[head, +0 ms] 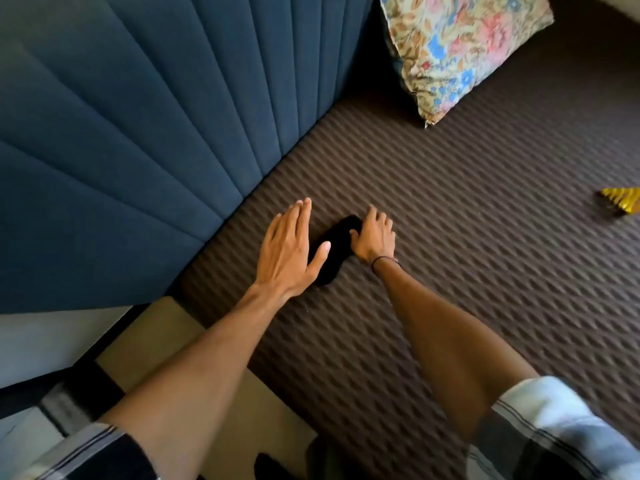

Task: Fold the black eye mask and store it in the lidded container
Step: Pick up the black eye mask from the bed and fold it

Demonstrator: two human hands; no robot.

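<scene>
The black eye mask [335, 252] lies on the brown textured bed cover [450, 237], between my two hands. My left hand [287, 247] is flat with fingers straight, and its thumb rests on the mask's left part. My right hand [375, 239] has its fingers curled and presses on the mask's right end; whether it grips the fabric is hidden under the hand. No lidded container is in view.
A blue padded headboard [138, 133] rises along the left. A floral pillow [460, 50] leans at the top right. A yellow patterned object [621, 199] lies at the right edge. The bed's near-left edge drops to a beige floor [156, 344].
</scene>
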